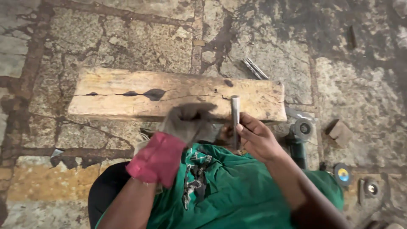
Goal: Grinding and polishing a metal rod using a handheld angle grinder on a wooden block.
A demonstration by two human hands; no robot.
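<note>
Two hands up: your right hand [257, 138] grips an upright metal rod [235, 118] at the wooden plank's [127, 95] near edge; gloved left hand [186, 121] blurred, grip unclear.

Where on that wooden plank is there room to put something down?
The wooden plank is bare left of the metal rod, up to its dark cracks. It is crowded near the right hand, gloved left hand and angle grinder.

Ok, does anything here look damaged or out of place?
The wooden block has a long dark crack running along its top, widening into holes. The stone floor is cracked and stained. An angle grinder and loose discs lie on the floor at the right.
</note>
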